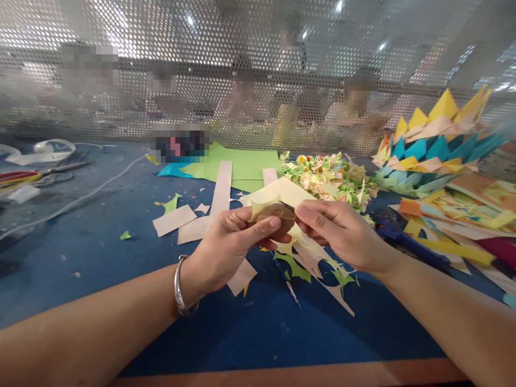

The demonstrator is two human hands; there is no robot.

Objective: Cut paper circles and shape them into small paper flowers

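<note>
My left hand (237, 236) is closed on a round brown disc (278, 217), thumb on top, with pale yellow paper (266, 207) behind it. At the disc's right edge, my right hand (336, 228) pinches a thin dark blade-like tool (287, 206); its handle is hidden in the fingers. Beneath both hands lie paper offcuts with curved cut edges, among them a green scrap (296, 267) and a pale pink strip (341, 298). A slim pen-like tool (292, 293) rests on the blue table (201, 344) below them.
Green sheets (253, 164) lie behind my hands, beside a heap of small paper cuttings (330, 172). To the right stand a folded-paper stack (435, 145) and a blue glue gun (407, 242). Scissors (60, 169) and a white cord (92, 193) lie left. A perforated metal screen (250, 32) closes the back.
</note>
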